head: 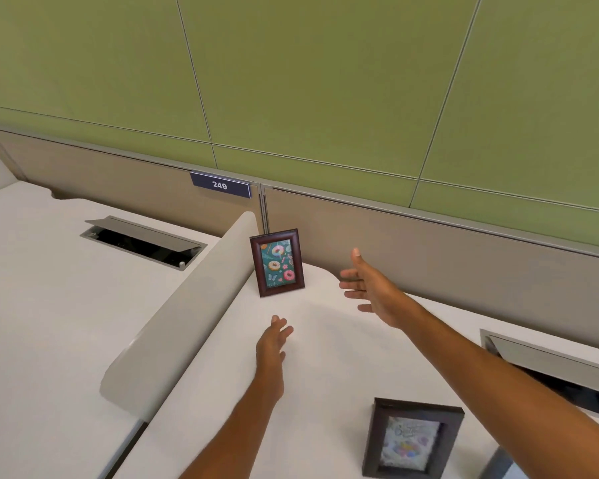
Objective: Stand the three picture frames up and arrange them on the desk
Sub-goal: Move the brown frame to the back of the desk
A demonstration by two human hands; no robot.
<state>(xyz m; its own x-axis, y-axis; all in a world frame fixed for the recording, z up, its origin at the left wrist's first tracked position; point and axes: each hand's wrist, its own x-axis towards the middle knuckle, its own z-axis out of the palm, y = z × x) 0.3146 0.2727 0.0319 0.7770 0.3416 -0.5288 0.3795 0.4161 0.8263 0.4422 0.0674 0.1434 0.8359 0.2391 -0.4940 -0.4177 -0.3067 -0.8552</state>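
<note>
Green wall panels point(325, 81) and a beige partition point(429, 236) close the back of a white desk point(325, 344). In the far left corner of this desk stands the donut picture frame point(278, 262), of red-brown wood. It is upright and leans slightly back, just beside the curved desk divider point(187, 305) and close to the partition.

Neither hand touches it. The right hand point(370, 288) hovers near its right side with the fingers straight and spread, holding nothing. The left hand point(272, 347) hovers over the desk in front of it, also empty, with loose straight fingers.

The step in hand seems to be the placing of this frame. To do it well, the person should probably check that the frame does not rock, and move the hands off sideways, because a light frame falls from a small push. Some room to its right should be kept for the others.

The dark picture frame point(412, 440) is nearer to the person, at the lower right, below the right forearm. It seems to stand, but this cannot be told for sure. A third frame is not clearly in view.

Two cable boxes are sunk into the desktops. The left cable box point(142, 242), on the neighbouring desk point(49, 305), has its lid raised; inside is dark, perhaps with cables. The right cable box point(540, 354) is also open and partly hidden by the forearm, and its contents cannot be told.
</note>
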